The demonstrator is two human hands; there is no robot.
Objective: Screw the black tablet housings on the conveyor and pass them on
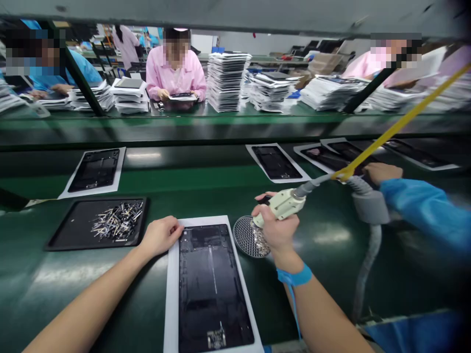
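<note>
A black tablet housing [213,284] lies on a sheet of white paper [171,304] in front of me. My left hand [162,235] has its fingers curled together at the housing's upper left corner, gripping the edge there. In my right hand [277,225] is a pale electric screwdriver [283,203], its grey cable running up to a yellow strap [401,125]. The screwdriver's tip is hidden behind my fingers, over a round dimpled dish [245,238] with small metal screws in it. A blue wrist strap [294,275] circles my right wrist.
At left, a black tray [79,225] holds a heap of small metal parts [117,220]. More housings on paper [95,169] [277,162] lie along the green belt. A co-worker's blue sleeve [423,206] reaches in at right, near a hanging grey hose [368,264]. Paper-layered stacks [228,81] stand opposite.
</note>
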